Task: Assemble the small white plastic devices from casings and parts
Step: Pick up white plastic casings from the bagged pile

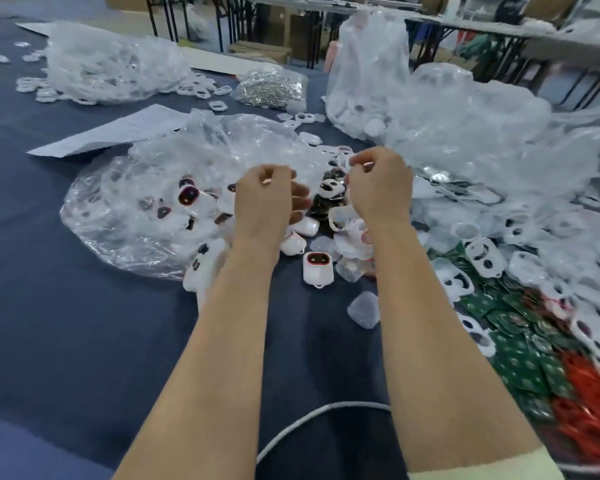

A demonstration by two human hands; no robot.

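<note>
Hovering over casings [484, 256] | left hand [264, 199], right hand [380, 188]: fingers [278, 174] curled, grip unclear | paper [118, 133] illegible

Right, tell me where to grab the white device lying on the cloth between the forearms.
Probably pinch the white device across its left and right sides, coming from above: its rounded body lies on the blue cloth with nothing over it.

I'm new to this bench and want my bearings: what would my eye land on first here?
The left hand and right hand, fingers curled, held close together mid-table over loose white casings. Crumpled clear bags billow around them on the dark blue table, and green circuit boards beside red parts pile up at the right edge.
</note>
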